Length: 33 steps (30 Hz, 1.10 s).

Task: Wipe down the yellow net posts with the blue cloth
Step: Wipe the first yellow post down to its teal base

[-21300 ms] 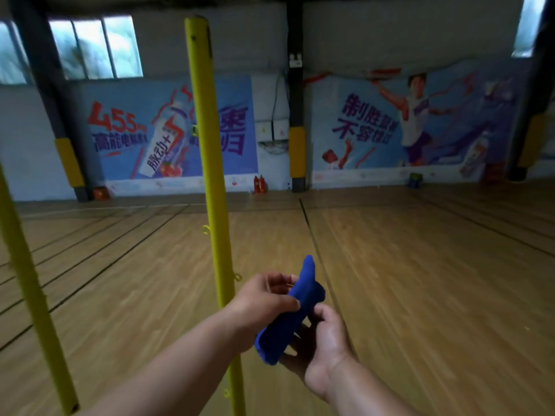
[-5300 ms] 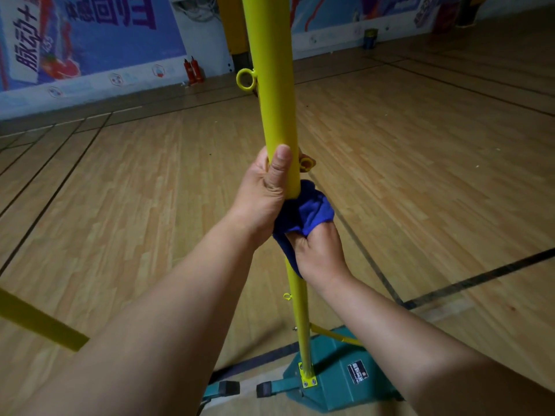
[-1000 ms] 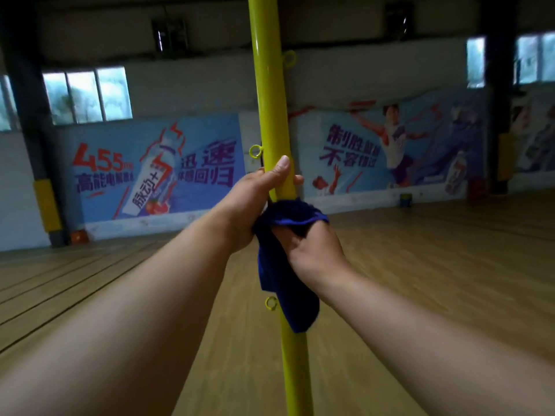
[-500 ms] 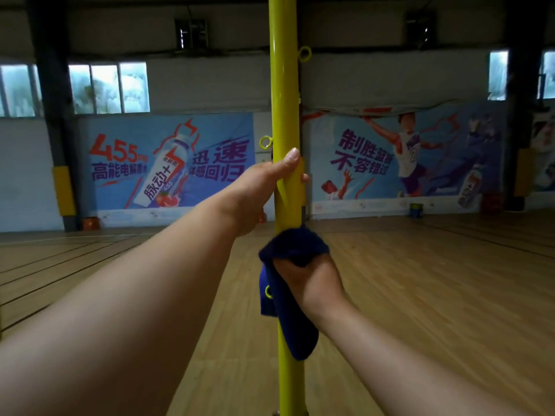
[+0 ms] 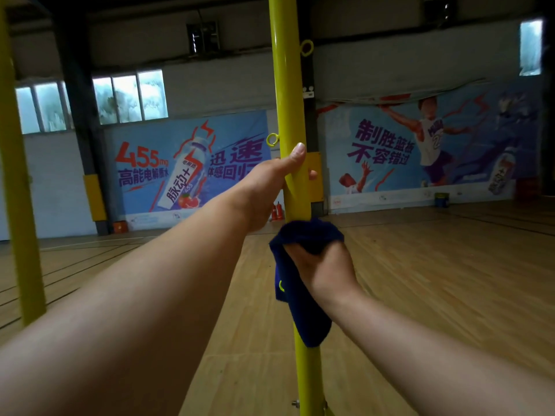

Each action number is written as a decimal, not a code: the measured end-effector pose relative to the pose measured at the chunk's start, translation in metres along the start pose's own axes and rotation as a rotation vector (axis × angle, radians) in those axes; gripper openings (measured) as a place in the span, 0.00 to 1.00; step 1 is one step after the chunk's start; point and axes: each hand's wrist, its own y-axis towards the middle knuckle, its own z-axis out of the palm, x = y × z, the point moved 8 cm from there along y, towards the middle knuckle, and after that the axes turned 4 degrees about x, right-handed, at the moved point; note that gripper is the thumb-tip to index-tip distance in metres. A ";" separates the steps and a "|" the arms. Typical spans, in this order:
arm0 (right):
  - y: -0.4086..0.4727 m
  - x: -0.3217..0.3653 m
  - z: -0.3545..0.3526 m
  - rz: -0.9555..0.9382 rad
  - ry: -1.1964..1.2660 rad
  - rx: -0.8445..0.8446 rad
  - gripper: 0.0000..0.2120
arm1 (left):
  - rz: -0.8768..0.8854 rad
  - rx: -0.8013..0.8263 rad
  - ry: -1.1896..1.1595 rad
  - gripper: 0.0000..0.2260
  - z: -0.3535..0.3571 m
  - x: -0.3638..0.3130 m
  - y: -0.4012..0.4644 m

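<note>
A yellow net post stands upright in the middle of the view, with small yellow rings on its sides. My left hand grips the post, thumb lying up along its front and fingertips showing round the far side. Just below it my right hand holds the blue cloth wrapped round the post; the cloth's loose end hangs down over the post. A second yellow post leans at the left edge.
Wooden court floor with dark lines stretches all around. Blue banners cover the far wall, with dark pillars padded in yellow and small red objects at the wall's foot. A bolt shows low on the post.
My view has shifted slightly; both hands sit a little lower in the frame. The right hand with the cloth has slid a bit further down the post from my left hand.
</note>
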 end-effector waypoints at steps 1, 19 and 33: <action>0.007 0.008 0.001 0.006 0.025 -0.011 0.06 | -0.018 -0.004 -0.014 0.19 -0.001 0.003 0.001; 0.016 -0.010 0.001 0.024 -0.134 -0.075 0.08 | 0.075 -0.042 -0.108 0.20 -0.004 0.005 0.012; 0.011 0.033 0.001 -0.074 -0.345 -0.098 0.13 | 0.054 -0.057 -0.156 0.28 0.001 0.003 0.001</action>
